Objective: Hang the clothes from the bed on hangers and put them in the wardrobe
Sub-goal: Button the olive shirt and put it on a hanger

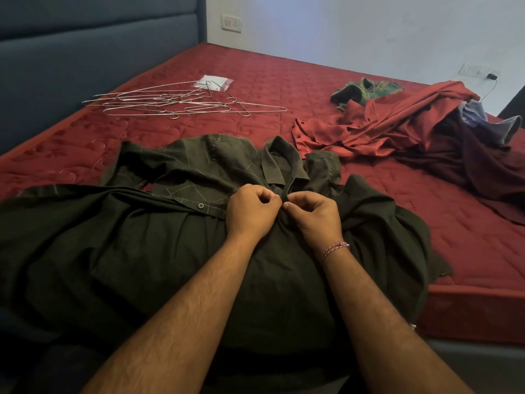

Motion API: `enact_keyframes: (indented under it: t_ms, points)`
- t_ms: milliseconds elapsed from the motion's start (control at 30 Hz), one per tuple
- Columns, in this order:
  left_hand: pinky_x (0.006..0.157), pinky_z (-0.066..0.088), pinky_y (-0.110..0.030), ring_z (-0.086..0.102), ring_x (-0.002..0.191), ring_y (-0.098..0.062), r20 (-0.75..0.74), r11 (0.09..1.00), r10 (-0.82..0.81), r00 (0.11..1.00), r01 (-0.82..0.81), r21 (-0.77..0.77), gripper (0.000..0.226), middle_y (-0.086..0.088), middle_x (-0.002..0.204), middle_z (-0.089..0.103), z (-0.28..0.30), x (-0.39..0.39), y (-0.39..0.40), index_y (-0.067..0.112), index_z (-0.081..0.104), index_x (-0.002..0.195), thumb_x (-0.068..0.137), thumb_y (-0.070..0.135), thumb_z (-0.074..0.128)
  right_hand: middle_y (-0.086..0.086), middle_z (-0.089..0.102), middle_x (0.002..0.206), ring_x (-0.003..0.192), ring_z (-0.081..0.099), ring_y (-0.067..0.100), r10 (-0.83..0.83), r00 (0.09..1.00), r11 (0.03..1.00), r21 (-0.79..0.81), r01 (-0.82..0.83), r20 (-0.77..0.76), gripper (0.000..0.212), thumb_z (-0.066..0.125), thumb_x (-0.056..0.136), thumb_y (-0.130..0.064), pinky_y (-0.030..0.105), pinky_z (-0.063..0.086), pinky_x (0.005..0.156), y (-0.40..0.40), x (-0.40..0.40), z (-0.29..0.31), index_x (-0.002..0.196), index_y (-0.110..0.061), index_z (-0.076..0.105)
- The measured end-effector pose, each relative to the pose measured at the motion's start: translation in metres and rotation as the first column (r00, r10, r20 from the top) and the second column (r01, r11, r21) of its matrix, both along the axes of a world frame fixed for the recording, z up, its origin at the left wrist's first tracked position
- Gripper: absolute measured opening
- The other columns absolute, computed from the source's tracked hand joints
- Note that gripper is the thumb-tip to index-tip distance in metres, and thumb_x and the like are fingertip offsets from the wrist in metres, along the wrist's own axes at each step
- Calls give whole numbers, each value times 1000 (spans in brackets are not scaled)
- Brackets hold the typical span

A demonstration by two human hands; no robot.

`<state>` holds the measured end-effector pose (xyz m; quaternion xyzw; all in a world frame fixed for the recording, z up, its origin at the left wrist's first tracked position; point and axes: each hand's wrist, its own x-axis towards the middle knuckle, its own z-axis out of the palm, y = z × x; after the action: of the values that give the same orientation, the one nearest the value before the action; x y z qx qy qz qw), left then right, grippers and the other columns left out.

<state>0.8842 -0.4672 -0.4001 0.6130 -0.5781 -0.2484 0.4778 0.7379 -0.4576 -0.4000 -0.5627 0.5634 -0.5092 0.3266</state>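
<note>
I had both hands at the placket just below the collar of the dark green checked shirt (pixel 199 211): my left hand (pixel 251 211) pinched one edge, my right hand (pixel 315 214) the other, most likely to work the top button so the shirt would stay on a hanger. The button itself was hidden behind my fingertips. The shirt lay spread on the red mattress (pixel 255 81) in front of me. Wire hangers (pixel 176 102) waited well beyond it. A heap of rust, maroon and blue garments (pixel 412 129) sat to the right, partly cut off. No wardrobe showed.
</note>
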Motion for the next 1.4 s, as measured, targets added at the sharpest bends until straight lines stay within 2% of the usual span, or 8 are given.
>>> enact_keyframes:
  t_ms: [167,467,600,733,833,967,1167,1400]
  points:
    - [79,61,-39,66,78,-3,-16,999,-23,1000,24,41,12,15,77,69,2,0,1,26,76,77,88,31,74,-1,78,87,84,73,10,12,999,1000,4,-13,30,20,82,86,-7,26,58,80,3,0,2,87,-26,77]
    - [77,60,-37,67,75,-5,-31,997,-41,999,43,67,13,12,76,72,4,-1,1,24,79,81,91,29,72,-2,79,90,90,75,14,27,1000,998,-50,-26,15,20,80,87,-8,33,59,86,0,0,-4,90,-27,79]
    - [81,60,-39,68,78,-7,-50,995,-51,997,55,86,14,12,77,74,1,0,-2,23,80,81,91,29,72,-7,78,86,80,70,8,4,1000,999,-37,-4,-6,32,64,92,-2,33,56,75,-2,-1,-4,87,-29,80]
    - [84,60,-40,69,82,-7,-86,989,-96,992,104,104,13,13,79,74,0,1,-5,24,80,82,92,29,73,-5,77,84,70,65,1,37,999,997,-59,-38,-30,21,72,92,-7,25,50,70,-2,0,-3,89,-26,78]
    - [80,60,-38,69,79,-8,-84,987,-108,991,117,110,16,11,76,74,-1,1,-7,24,79,79,92,28,71,-6,78,87,79,71,7,24,997,996,-83,-31,-78,17,79,88,-11,27,57,76,-2,1,-2,92,-27,78]
    - [64,49,-38,55,56,-14,-115,985,-106,988,121,127,42,11,49,55,-3,1,-11,16,67,60,95,38,64,-7,76,84,80,71,7,-7,986,993,-120,-13,-166,17,81,85,-10,21,57,78,0,5,0,91,-26,79]
    - [83,60,-44,72,81,-9,-103,986,-130,986,139,89,18,12,76,75,-4,2,-10,26,82,83,95,30,69,-9,73,77,68,66,1,-72,970,990,-137,41,-231,15,83,83,-13,11,49,64,1,10,0,89,-25,78]
    - [82,59,-44,69,80,-12,-39,986,-151,988,153,68,22,11,77,73,-5,2,-10,26,75,77,98,30,67,-5,77,80,77,72,10,-53,994,997,-53,49,-97,11,80,83,-13,28,58,72,-2,5,-1,84,-24,79]
